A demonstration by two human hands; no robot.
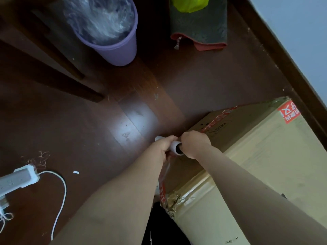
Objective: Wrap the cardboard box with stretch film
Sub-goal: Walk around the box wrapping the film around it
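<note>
A large cardboard box (pixel 261 156) stands on the dark wooden floor at the lower right, with red tape and a red label on it and shiny film over its top. Beside the box's left side I hold a stretch film roll (pixel 174 147) with a white core. My left hand (pixel 165 147) grips the roll around its middle. My right hand (pixel 193 144) grips the roll's near end, a finger at the core's opening. A strip of clear film (pixel 165 171) runs from the roll down to the box's near corner.
A purple bin (pixel 113 41) full of crumpled film stands at the top. A grey mat (pixel 200 25) lies at the top right. A white power strip (pixel 17 179) with its cable lies at the left. Dark furniture legs (pixel 53 68) and a wall skirting (pixel 283 59) border the floor.
</note>
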